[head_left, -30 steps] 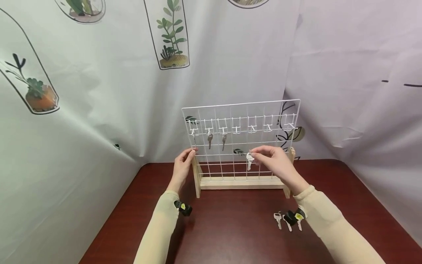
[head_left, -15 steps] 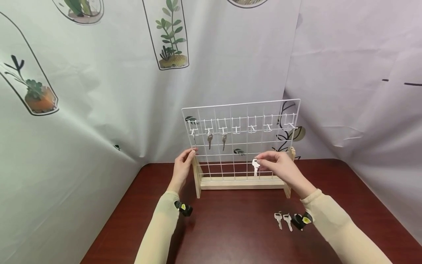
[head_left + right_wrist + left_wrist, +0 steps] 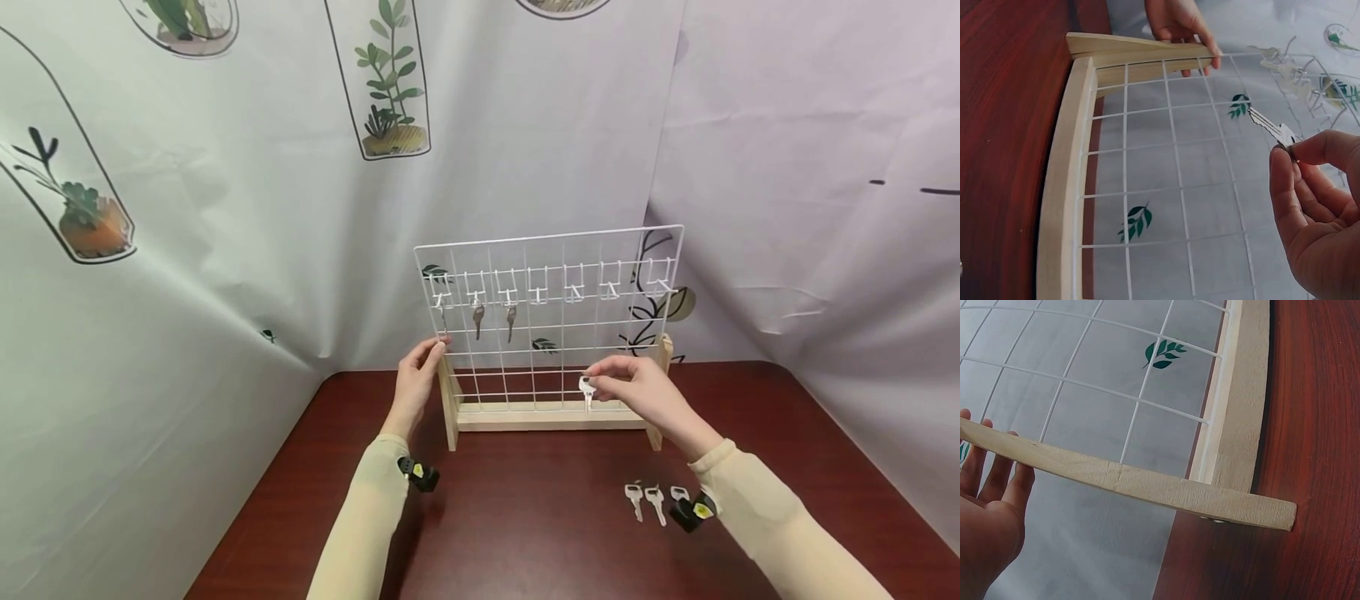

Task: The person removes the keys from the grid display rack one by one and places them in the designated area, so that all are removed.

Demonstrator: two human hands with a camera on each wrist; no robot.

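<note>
A white wire grid (image 3: 548, 326) stands in a pale wooden base (image 3: 551, 423), with a row of white hooks near its top. Three keys hang on the left hooks, one of them a dull key (image 3: 478, 322). My left hand (image 3: 414, 385) grips the upper end of the left wooden upright (image 3: 1116, 477). In front of the grid's lower right part, my right hand (image 3: 643, 395) pinches a silver key (image 3: 587, 392) by its head between thumb and forefinger. The right wrist view shows that key (image 3: 1274, 130) apart from the wires.
On the dark red table (image 3: 540, 533), several loose keys lie at the front right, among them a silver key (image 3: 633, 500); the right wrist device partly covers one. A printed cloth backdrop (image 3: 247, 208) rises behind and beside the table.
My right hand has moved down and slightly to the right with the pinched key. My left hand has stayed at the left upright.
</note>
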